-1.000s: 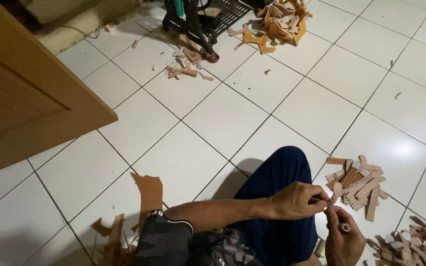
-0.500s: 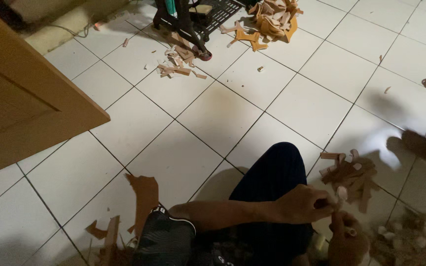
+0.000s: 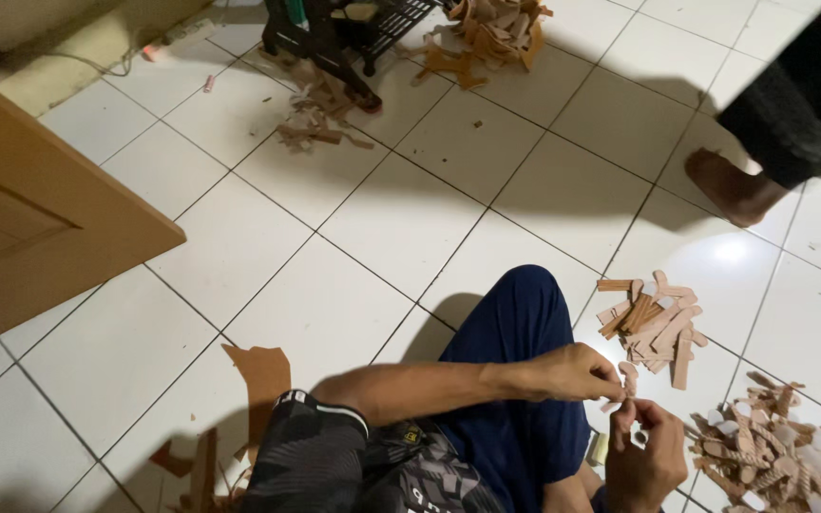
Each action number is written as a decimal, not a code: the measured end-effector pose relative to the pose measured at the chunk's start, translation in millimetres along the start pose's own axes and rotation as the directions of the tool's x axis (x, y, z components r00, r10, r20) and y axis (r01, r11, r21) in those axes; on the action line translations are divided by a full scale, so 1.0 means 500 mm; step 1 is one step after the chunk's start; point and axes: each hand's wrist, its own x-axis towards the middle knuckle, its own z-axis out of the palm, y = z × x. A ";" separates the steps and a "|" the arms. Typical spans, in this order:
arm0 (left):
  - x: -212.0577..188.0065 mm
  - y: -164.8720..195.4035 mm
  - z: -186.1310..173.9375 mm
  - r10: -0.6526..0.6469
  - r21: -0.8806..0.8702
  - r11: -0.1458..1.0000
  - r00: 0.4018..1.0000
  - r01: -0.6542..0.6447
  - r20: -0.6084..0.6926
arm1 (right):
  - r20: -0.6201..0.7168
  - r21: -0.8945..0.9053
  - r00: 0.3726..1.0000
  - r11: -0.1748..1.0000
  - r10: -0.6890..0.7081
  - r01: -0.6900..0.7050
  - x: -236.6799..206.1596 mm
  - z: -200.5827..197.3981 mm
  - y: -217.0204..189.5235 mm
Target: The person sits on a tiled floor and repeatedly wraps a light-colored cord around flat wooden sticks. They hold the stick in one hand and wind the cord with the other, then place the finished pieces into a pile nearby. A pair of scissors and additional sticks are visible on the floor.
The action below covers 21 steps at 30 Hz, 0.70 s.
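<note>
Both hands are meeting over the knee: left hand (image 3: 577, 372) and right hand (image 3: 645, 454) are pinching a small tan leather strip (image 3: 627, 380), fingers clamped on it, beside the strip pile (image 3: 653, 323).

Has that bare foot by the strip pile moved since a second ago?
Yes. The bare foot came in from the right, now planted on the tile beyond the strip pile; earlier it was absent.

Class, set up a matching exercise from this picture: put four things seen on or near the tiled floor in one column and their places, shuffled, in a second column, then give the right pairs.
1 left hand
2 neat stack of tan strips
3 black stand
4 wooden door

A far left
B top, beside scraps
C pinching a small tan piece
D just beyond the hands

Pairs: 1-C, 2-D, 3-B, 4-A
</note>
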 end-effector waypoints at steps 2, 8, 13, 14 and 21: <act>0.005 -0.019 0.022 -0.005 -0.417 0.909 0.999 0.019 0.034 | -0.044 0.043 0.991 0.991 0.130 -0.128 -0.003 0.004 -0.013; 0.009 -0.054 0.032 0.136 -0.317 0.938 0.990 -0.137 -0.027 | 0.150 0.456 0.853 0.731 0.499 -0.508 -0.004 -0.005 0.015; -0.009 -0.057 0.033 0.113 -0.425 0.898 0.993 -0.116 -0.032 | 0.175 0.540 0.850 0.674 0.496 -0.504 -0.008 -0.003 0.000; -0.013 -0.057 0.039 0.127 -0.403 0.904 0.990 -0.140 -0.061 | 0.157 0.534 0.848 0.679 0.506 -0.504 -0.004 -0.002 -0.011; -0.012 -0.062 0.078 -0.008 -0.737 0.671 0.993 -0.082 -0.117 | 0.175 0.430 0.887 0.777 0.427 -0.459 0.034 -0.033 -0.073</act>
